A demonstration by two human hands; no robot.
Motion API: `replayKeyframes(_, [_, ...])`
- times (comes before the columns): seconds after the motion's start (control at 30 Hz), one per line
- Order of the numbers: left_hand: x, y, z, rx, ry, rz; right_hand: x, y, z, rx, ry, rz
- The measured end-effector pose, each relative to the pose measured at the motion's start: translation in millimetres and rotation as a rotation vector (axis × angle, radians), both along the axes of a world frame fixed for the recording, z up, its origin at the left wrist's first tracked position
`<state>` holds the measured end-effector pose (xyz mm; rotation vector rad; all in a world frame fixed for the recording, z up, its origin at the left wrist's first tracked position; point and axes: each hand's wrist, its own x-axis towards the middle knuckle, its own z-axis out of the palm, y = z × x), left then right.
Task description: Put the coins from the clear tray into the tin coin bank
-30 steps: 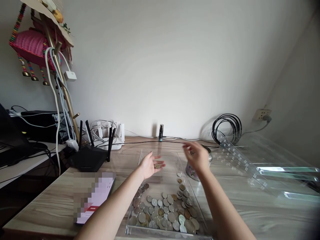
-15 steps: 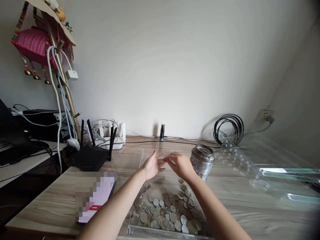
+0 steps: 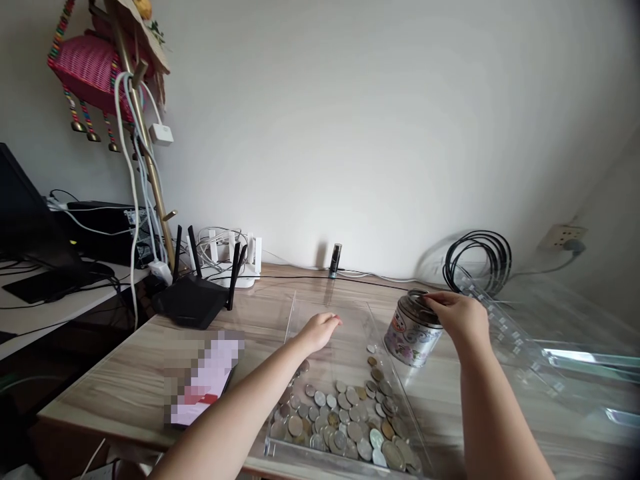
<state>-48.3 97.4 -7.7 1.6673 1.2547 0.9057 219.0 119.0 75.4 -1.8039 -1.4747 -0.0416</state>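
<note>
My right hand [image 3: 460, 321] is at the top of a metal coin tin [image 3: 413, 340] with a floral pattern, its thumb and fingers pinched together on the lid. Whatever is in that pinch is too small to see. My left hand [image 3: 320, 332] hovers over a clear acrylic tray [image 3: 345, 308] with its fingers curled closed; what lies inside them is hidden. Many silver and brass-coloured coins [image 3: 354, 432] are spread in the near half of the tray. The tin stands upright just right of the tray.
A phone [image 3: 213, 377] lies left of the tray, partly pixelated. Behind it are a black router [image 3: 193, 300] and a white router [image 3: 245, 277]. A small dark bottle [image 3: 335, 260] and coiled black cable [image 3: 477, 263] are by the wall. Clear acrylic panels [image 3: 575, 360] lie at right.
My right hand has moved right, from beside my left hand to the lid of the tin. My left hand's fingers have curled closed. The camera view has shifted slightly.
</note>
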Motion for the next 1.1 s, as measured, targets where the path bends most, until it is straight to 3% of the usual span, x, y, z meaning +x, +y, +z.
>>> replayKeyframes(0.13, [-2, -5, 2.5, 0.080, 0.195, -0.069, -6, -5, 0.3, 0.070, -0.112, -0.037])
replayKeyframes(0.23, [-5, -13, 4.1, 0.094, 0.410, -0.127, -19, -15, 2.4, 0.337, -0.172, -0.047])
replayKeyframes(0.33, [-8, -21, 7.0, 0.085, 0.661, -0.200, -46, -24, 0.8, 0.506, -0.157, 0.092])
replayKeyframes(0.4, [-8, -27, 11.7, 0.072, 0.771, -0.248, -68, -27, -6.9, 0.381, -0.173, 0.285])
replayKeyframes(0.5, [-8, -37, 20.5, 0.041, 0.854, -0.238, -97, -34, -30.7, -0.003, -0.325, 0.526])
replayKeyframes(0.57, [-7, -46, 24.0, 0.038, 0.907, -0.180, -108, -43, -50.3, -0.242, -0.461, 0.590])
replayKeyframes(0.63, [-7, -57, 24.2, 0.071, 0.954, -0.112, -113, -56, -66.4, -0.372, -0.580, 0.591])
replayKeyframes(0.73, [-9, -73, 20.7, 0.167, 0.935, -0.080, -114, -80, -75.4, -0.414, -0.659, 0.581])
replayKeyframes(0.93, [-15, -99, 16.0, 0.158, 0.735, -0.232, -109, -110, -60.2, -0.546, -0.608, 0.738])
replayKeyframes(1.1, [-6, -116, 11.6, 0.212, 0.740, -0.191, -105, -123, -59.5, -0.601, -0.516, 0.768])
